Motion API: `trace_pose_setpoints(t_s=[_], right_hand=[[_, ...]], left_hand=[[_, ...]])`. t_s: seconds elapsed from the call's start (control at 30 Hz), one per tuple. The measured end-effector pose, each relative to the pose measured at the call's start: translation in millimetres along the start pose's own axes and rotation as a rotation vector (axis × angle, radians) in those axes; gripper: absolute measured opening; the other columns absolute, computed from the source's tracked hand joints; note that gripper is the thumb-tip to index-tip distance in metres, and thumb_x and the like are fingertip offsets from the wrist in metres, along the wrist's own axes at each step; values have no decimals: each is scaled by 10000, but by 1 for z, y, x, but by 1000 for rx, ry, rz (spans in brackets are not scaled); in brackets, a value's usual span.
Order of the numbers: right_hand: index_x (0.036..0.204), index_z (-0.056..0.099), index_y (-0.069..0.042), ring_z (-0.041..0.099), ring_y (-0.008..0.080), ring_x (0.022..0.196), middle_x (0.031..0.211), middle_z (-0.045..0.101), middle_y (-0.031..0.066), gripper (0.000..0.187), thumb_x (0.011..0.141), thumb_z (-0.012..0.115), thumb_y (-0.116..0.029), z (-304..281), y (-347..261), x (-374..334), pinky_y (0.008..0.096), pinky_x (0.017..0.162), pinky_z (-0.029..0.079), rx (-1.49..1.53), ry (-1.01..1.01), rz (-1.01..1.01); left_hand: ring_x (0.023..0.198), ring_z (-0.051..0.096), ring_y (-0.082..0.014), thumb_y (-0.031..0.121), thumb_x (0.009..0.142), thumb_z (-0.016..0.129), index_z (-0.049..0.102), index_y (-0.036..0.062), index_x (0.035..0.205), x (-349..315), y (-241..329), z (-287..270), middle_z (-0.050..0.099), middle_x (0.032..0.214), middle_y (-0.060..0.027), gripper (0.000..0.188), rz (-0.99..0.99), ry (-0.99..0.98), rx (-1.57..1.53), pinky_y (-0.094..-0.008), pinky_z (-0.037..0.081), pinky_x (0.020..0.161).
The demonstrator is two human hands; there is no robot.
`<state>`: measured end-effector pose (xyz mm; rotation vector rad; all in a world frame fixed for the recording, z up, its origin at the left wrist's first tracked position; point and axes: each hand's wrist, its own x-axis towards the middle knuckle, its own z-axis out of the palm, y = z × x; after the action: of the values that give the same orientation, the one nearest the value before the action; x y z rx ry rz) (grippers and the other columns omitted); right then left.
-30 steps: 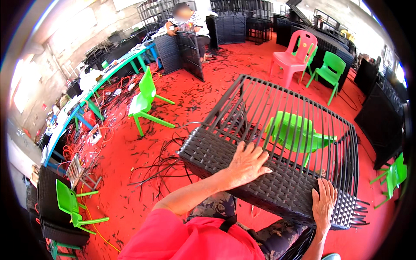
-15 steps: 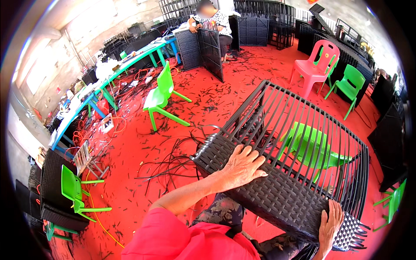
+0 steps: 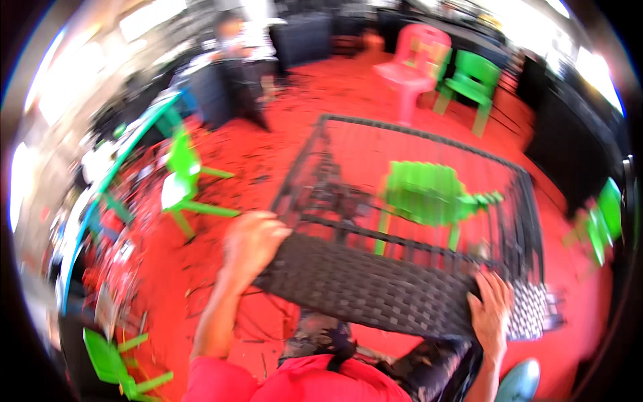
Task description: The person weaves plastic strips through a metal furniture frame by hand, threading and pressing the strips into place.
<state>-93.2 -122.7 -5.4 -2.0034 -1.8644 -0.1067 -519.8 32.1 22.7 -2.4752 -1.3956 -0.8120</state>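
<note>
In front of me lies a black furniture frame (image 3: 429, 130), partly woven with flat plastic strips. The finished woven band (image 3: 368, 285) runs along its near side, and bare strips run from it to the far rail. My left hand (image 3: 253, 248) is closed around the band's left end, its fingers blurred. My right hand (image 3: 492, 305) grips the band near its right end, fingers over the weave and thumb on the near side. Beside it the weave (image 3: 528, 309) shines pale, with loose strip ends sticking out. The hands' undersides are hidden.
Behind the bare strips stands a green chair (image 3: 425, 191). Another green chair (image 3: 181, 177) is at left, near a long table (image 3: 130, 144). A pink chair (image 3: 412, 67) and a green one (image 3: 474, 84) stand far off. Strip scraps litter the red floor. A person (image 3: 244, 50) works at far left.
My left hand has moved from the top of the weave to its left end. The frame now lies more level across the view. The room has shifted left, and the picture is blurred.
</note>
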Motion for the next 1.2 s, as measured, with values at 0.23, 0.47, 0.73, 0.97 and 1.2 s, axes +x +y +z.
trace_pose_setpoints(t_s=[0.23, 0.47, 0.73, 0.97, 1.2], right_hand=[[1177, 569, -110, 449, 272, 1187, 1215, 539, 62, 420, 836, 603, -352, 6, 7, -8, 484, 1020, 284, -22, 95, -8], [1196, 528, -23, 508, 326, 1131, 1210, 535, 156, 435, 798, 679, -113, -19, 24, -20, 385, 960, 408, 457, 329, 78], [1224, 468, 51, 455, 355, 1170, 1238, 492, 214, 506, 871, 586, -293, -29, 94, -46, 429, 987, 351, 56, 345, 241], [1184, 510, 44, 455, 308, 1176, 1235, 515, 160, 632, 860, 513, -498, -18, 150, -32, 446, 975, 340, -248, 243, 369], [1162, 494, 65, 454, 355, 1151, 1198, 503, 210, 714, 841, 493, -574, -9, 172, -32, 455, 969, 339, -190, 320, 460]], left_hand=[[659, 523, -336, 387, 928, 467, 596, -52, 817, -20, -70, 23, 539, 692, -198, 471, -579, -189, -34, -436, 401, 636], [575, 374, -163, 554, 924, 392, 501, -23, 669, -27, -132, 43, 380, 583, -109, 641, -727, -377, -91, -407, 307, 545], [729, 476, -113, 583, 869, 498, 613, 37, 876, -45, -152, 62, 551, 823, -10, 558, -858, -226, -694, -279, 407, 671], [1098, 519, -192, 584, 859, 510, 467, 117, 1304, -33, -161, 49, 585, 1162, -75, 646, -1018, -67, -1200, -352, 410, 808], [1077, 551, -183, 385, 887, 583, 465, 114, 1298, -34, -174, 44, 561, 1219, -60, 506, -952, -3, -1588, -307, 427, 950]])
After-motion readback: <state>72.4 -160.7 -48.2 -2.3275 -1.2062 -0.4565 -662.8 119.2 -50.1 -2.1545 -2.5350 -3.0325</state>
